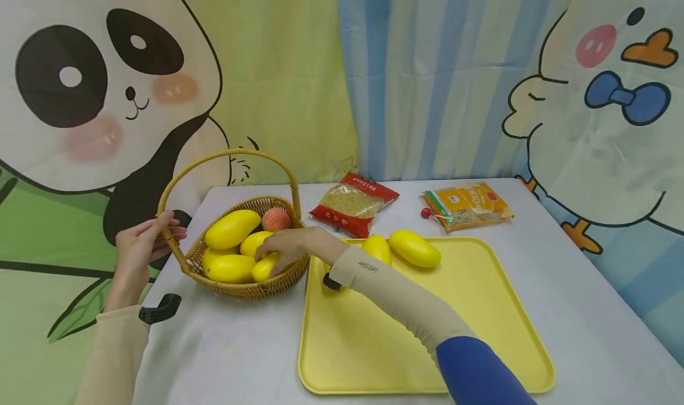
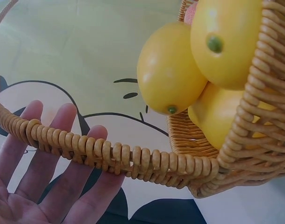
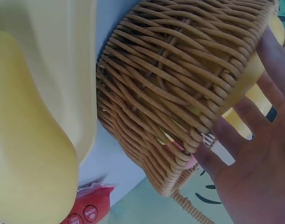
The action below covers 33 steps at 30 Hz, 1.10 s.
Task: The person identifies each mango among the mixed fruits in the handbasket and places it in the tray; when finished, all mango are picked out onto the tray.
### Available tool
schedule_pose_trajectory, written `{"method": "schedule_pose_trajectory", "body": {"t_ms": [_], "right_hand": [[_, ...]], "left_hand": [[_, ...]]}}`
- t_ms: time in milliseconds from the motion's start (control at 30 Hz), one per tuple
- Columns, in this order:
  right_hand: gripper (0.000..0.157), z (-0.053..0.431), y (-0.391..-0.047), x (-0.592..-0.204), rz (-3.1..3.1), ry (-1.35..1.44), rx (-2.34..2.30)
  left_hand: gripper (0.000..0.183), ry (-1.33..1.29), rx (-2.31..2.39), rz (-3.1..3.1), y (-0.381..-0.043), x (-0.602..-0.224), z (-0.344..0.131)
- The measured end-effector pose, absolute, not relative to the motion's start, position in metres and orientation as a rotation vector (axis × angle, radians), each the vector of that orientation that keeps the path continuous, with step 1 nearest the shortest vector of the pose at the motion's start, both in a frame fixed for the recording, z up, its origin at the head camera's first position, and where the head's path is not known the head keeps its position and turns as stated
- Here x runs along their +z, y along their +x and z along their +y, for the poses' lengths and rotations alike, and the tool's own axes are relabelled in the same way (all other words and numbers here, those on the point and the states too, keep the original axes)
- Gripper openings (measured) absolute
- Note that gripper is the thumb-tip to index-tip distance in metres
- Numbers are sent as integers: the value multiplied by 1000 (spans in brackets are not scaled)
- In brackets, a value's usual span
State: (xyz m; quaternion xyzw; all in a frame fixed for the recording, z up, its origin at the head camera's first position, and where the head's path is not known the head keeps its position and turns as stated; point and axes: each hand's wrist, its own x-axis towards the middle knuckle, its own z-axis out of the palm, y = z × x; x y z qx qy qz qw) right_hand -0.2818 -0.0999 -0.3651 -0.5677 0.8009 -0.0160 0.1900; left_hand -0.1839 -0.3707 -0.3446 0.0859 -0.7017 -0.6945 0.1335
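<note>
Your left hand (image 1: 140,243) pinches the basket handle (image 2: 119,155); right hand (image 1: 288,246) spread over yellow fruit (image 1: 264,269), grip unclear. Fruit probably light, stiff, slick: take its middle.

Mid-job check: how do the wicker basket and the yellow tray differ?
The wicker basket is brown, woven and deep, while the yellow tray is smooth and shallow. The basket has a tall arched handle, held by the left hand; the tray has only a low rim. The basket carries a reddish peach among its yellow fruits, while only yellow fruits show on the tray. Both stand on the white table.
</note>
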Motion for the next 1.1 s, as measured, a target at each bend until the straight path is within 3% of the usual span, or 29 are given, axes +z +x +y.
{"method": "schedule_pose_trajectory", "body": {"t_ms": [800, 1100], "right_hand": [[60, -99, -281, -358, 2287, -1554, -142], [63, -87, -279, -336, 2357, -1664, -285]], "left_hand": [[22, 285, -2029, -2035, -184, -345, -371], [21, 276, -2020, -2057, -183, -344, -373]]}}
